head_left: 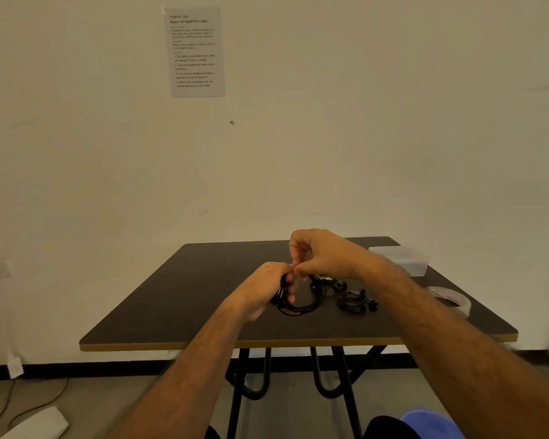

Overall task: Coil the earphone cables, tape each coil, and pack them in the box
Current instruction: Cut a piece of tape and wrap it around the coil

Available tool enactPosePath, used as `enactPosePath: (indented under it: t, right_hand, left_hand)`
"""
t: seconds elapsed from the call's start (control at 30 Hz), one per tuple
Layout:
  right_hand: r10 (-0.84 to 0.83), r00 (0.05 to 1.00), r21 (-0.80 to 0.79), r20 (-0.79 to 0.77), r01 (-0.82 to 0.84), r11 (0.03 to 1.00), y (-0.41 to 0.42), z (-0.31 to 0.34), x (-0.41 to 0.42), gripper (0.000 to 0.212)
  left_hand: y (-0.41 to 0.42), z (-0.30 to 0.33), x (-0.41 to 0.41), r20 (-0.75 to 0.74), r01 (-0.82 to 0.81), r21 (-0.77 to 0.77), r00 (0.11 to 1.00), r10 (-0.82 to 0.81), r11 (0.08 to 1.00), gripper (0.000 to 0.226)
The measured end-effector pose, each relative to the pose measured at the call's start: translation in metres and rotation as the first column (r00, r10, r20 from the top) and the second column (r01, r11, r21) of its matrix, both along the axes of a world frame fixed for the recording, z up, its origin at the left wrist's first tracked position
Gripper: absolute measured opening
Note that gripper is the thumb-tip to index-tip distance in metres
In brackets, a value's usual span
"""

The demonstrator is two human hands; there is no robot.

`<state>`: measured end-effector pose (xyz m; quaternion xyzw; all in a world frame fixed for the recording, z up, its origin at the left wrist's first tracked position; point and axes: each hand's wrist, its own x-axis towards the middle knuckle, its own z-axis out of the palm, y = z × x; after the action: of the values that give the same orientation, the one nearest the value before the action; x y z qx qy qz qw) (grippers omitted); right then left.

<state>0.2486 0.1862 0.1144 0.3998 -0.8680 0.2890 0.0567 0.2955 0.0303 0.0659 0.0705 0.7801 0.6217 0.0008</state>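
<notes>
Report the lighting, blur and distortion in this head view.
Head view: dim, warm, even light with soft shadows; wide-angle bending shows at the edges. The wall notice is too blurred to read fully. The black coil under the left hand and right hand merges into the dark table; the tape roll looks slightly smeared.

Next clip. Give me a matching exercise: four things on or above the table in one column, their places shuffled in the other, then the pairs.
Things
1. clear plastic box
2. roll of clear tape
3. loose black earphone bundle
4. black cable coil

Places
A. gripped in the left hand
B. far right corner of the dark table
C. right edge, nearer than the box
D. lying on the table, right of the hands

Pairs: 1-B, 2-C, 3-D, 4-A
</notes>
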Motion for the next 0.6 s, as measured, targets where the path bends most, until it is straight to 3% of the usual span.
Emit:
enactPosePath:
  t: [0.17, 0.47, 0.6]
  right_hand:
    - [-0.007, 1.0, 0.004, -0.012, 0.007, 1.0, -0.001, -0.006, 0.001, 0.016]
    - [-0.057, 0.994, -0.012, -0.094, 0.057, 0.998, -0.003, -0.018, 0.0, 0.025]
    - [-0.062, 0.994, -0.046, -0.09, 0.059, 0.997, -0.001, -0.019, -0.001, 0.024]
  left_hand:
    - [0.0, -0.001, 0.0, 0.046, -0.025, -0.014, 0.999, 0.026, 1.0, 0.039]
    - [-0.001, 0.002, -0.001, 0.051, -0.174, -0.117, 0.982, 0.181, 0.978, 0.038]
    - [-0.002, -0.001, -0.006, 0.066, -0.206, -0.055, 0.976, 0.21, 0.977, 0.04]
